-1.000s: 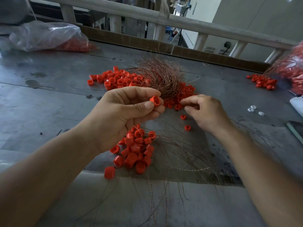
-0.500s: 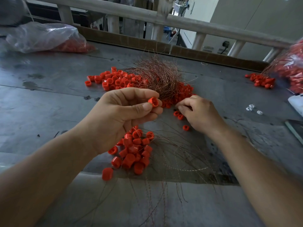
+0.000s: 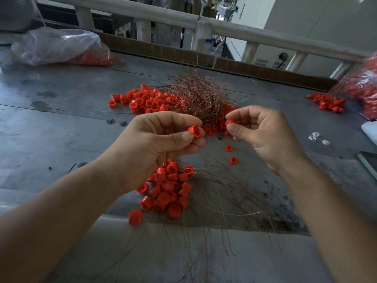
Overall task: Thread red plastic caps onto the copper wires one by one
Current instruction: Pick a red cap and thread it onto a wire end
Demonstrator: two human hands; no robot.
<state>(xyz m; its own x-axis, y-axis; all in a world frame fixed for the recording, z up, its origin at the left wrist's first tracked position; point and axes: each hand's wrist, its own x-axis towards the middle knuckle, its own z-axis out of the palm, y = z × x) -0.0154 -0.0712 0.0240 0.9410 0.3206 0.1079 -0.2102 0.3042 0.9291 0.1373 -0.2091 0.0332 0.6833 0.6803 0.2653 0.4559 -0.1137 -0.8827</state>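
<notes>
Here the left hand (image 3: 159, 148) pinches a red cap (image 3: 195, 131), open end showing, while the right hand (image 3: 265, 137) pinches a second cap (image 3: 229, 122) just before the copper wire tangle (image 3: 202, 97) on the counter (image 3: 61, 129); next, a wire end probably needs steering through a cap

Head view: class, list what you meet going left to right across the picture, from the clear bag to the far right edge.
Clear bag → left hand pinching a cap → right hand pinching a second cap → white pieces → blurred red-filled bag.
</notes>
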